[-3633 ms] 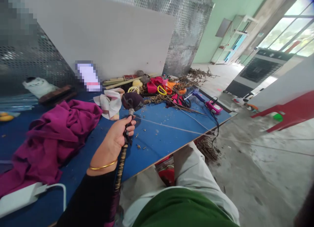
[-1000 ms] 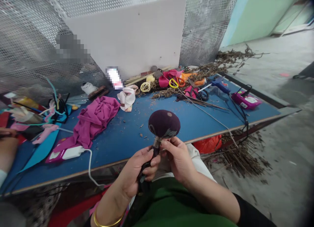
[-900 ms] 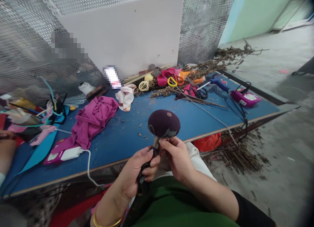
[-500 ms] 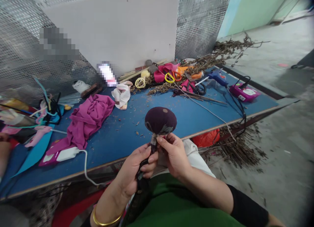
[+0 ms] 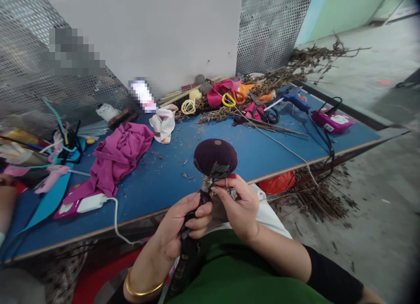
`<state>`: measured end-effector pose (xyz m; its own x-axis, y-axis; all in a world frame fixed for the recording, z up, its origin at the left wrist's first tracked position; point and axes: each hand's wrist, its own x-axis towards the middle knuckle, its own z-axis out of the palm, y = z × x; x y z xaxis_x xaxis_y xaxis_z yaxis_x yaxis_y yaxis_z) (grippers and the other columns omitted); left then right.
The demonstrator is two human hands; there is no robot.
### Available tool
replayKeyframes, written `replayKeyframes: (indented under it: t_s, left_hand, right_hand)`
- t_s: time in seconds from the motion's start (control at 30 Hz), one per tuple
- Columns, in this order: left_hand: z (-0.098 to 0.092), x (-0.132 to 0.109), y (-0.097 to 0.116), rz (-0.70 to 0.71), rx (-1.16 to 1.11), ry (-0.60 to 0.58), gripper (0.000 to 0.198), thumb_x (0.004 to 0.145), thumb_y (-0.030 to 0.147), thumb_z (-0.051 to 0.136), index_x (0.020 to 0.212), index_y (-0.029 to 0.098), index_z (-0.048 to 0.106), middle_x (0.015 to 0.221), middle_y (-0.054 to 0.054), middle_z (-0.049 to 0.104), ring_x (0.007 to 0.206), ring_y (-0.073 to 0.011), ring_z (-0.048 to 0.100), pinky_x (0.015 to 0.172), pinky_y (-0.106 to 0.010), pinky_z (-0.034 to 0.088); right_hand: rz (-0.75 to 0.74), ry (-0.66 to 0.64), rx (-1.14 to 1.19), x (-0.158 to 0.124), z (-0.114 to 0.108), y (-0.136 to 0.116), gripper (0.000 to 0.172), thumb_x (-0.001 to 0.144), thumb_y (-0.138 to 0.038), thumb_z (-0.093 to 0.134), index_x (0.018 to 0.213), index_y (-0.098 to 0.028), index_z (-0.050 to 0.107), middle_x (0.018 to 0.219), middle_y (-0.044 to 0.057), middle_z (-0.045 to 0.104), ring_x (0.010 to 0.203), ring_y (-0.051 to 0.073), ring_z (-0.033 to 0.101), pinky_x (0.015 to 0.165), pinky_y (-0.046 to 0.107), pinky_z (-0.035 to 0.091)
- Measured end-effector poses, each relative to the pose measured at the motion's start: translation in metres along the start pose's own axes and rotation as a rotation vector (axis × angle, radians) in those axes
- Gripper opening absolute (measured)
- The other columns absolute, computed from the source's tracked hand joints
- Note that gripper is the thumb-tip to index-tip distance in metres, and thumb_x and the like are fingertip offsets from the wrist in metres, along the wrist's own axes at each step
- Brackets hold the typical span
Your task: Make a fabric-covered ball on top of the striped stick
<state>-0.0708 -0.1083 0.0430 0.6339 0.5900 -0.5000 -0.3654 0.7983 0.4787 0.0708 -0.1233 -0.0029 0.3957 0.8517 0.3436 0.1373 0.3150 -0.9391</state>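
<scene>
A dark purple cloth-covered ball point(image 5: 215, 157) with a pale dot and greyish patches tops a dark wrapped stick point(image 5: 180, 267), in front of my body. My left hand point(image 5: 185, 221) is closed round the stick below the ball. At the neck point(image 5: 207, 183), where ball and stick meet, there is a shiny greyish wrapping. My right hand point(image 5: 241, 203) pinches beside this neck, thumb and index finger close together under the ball. What lies between those fingertips is too small and hidden to make out.
The blue table point(image 5: 144, 177) bears crumpled magenta cloth point(image 5: 123, 148), white cloth point(image 5: 164, 124), scissors point(image 5: 271, 116), a blue glue gun point(image 5: 297, 98) and a purple device point(image 5: 333, 120). Dried twigs point(image 5: 295, 72) lie at the back right. A person's arm point(image 5: 7, 203) shows at left.
My right hand has shifted slightly right and its fingers are bent differently, the index finger now lifted nearer the ball. The left hand keeps its hold on the stick.
</scene>
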Motion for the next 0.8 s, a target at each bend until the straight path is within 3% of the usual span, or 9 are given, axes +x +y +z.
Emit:
replayKeyframes:
  t_s: [0.3,0.57,0.8]
  left_hand:
    - [0.005,-0.001,-0.004,0.055,0.073,0.059,0.017,0.083,0.028,0.067,0.083,0.015,0.055,0.064,0.007,0.041,0.041,0.0016,0.015,0.036,-0.008,0.020]
    - [0.010,-0.002,-0.007,0.100,0.171,0.156,0.014,0.086,0.027,0.062,0.087,0.016,0.053,0.065,0.006,0.043,0.041,0.0007,0.019,0.037,-0.010,0.020]
    - [0.008,-0.001,-0.006,0.091,0.161,0.117,0.012,0.087,0.026,0.059,0.088,0.016,0.053,0.064,0.006,0.043,0.042,0.0004,0.018,0.037,-0.010,0.019]
  right_hand:
    - [-0.041,0.058,-0.075,0.002,0.000,-0.003,0.009,0.082,-0.020,0.068,0.074,-0.023,0.069,0.070,0.000,0.069,0.069,0.016,0.063,0.065,0.028,0.051]
    - [-0.331,0.035,-0.263,0.005,-0.007,0.001,0.009,0.087,-0.017,0.062,0.080,-0.020,0.067,0.070,0.002,0.069,0.062,0.014,0.060,0.059,0.026,0.051]
    - [-0.460,-0.011,-0.331,0.009,-0.013,0.004,0.007,0.088,-0.015,0.059,0.084,-0.019,0.065,0.070,0.003,0.066,0.062,0.013,0.058,0.058,0.025,0.049]
